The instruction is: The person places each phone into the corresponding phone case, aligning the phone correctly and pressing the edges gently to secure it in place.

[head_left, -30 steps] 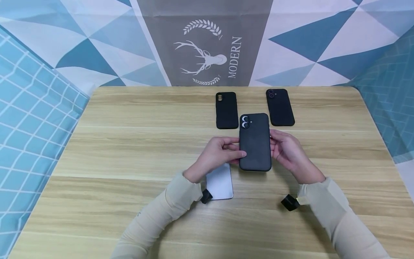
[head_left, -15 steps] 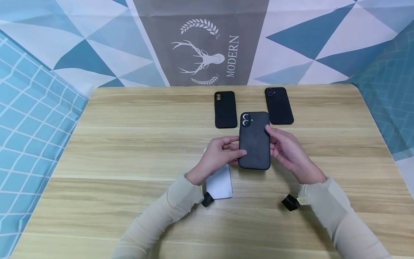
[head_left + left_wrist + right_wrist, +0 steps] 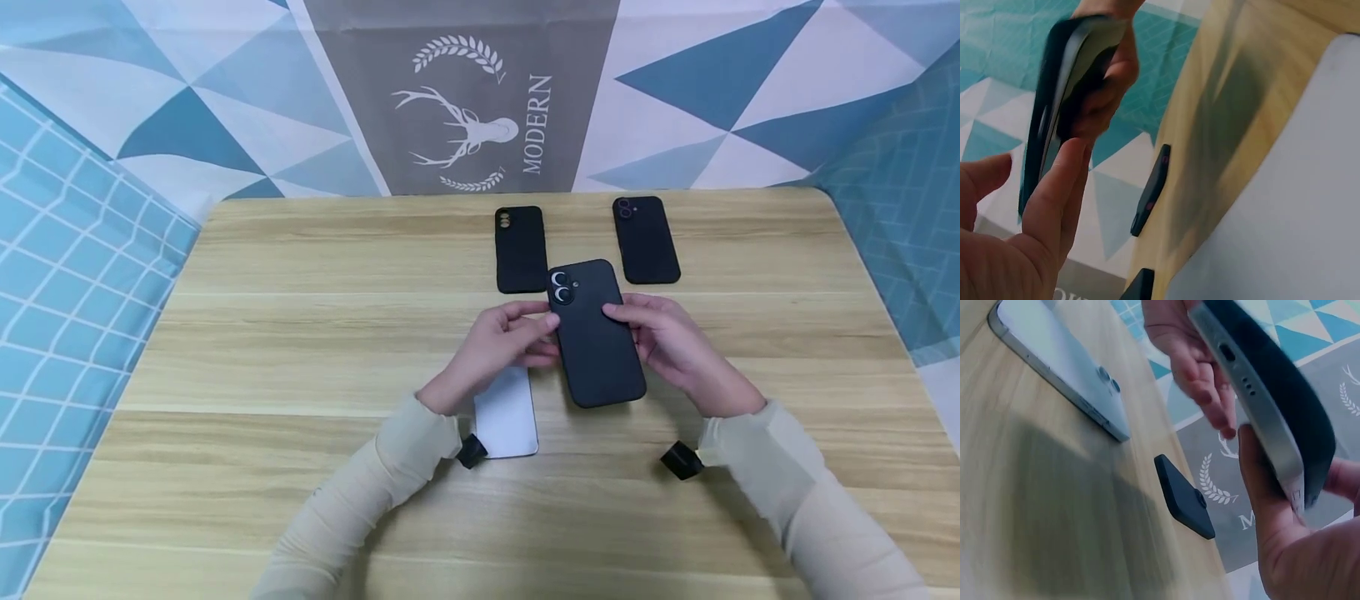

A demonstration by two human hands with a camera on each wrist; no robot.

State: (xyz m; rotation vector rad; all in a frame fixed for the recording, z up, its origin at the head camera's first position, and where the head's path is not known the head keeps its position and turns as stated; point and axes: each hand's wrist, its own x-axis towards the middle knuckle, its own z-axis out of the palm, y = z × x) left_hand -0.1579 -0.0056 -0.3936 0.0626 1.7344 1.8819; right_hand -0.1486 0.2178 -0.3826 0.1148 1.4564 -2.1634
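Observation:
A phone in a black case (image 3: 600, 342) is held tilted above the table, camera end pointing up-left in the head view. My right hand (image 3: 675, 346) grips its right side, thumb on the back and fingers underneath. The right wrist view shows the silver frame (image 3: 1254, 400) with its port bare, the black case along the back. My left hand (image 3: 502, 342) is at the upper left edge, thumb tip overlapping the case there. In the left wrist view the left thumb (image 3: 985, 178) stands apart from the phone, fingers extended beside it.
A light silver phone (image 3: 508, 417) lies on the table by the left wrist. Behind the hands lie two more black items: a phone case (image 3: 521, 250) with open camera holes at left and a dark phone or case (image 3: 647, 240) at right. A patterned cloth backs the table.
The cased phone has turned, its lower end swinging right and toward me. My left hand has slid up its edge, the thumb drawing back off the case. The right thumb now lies over the back.

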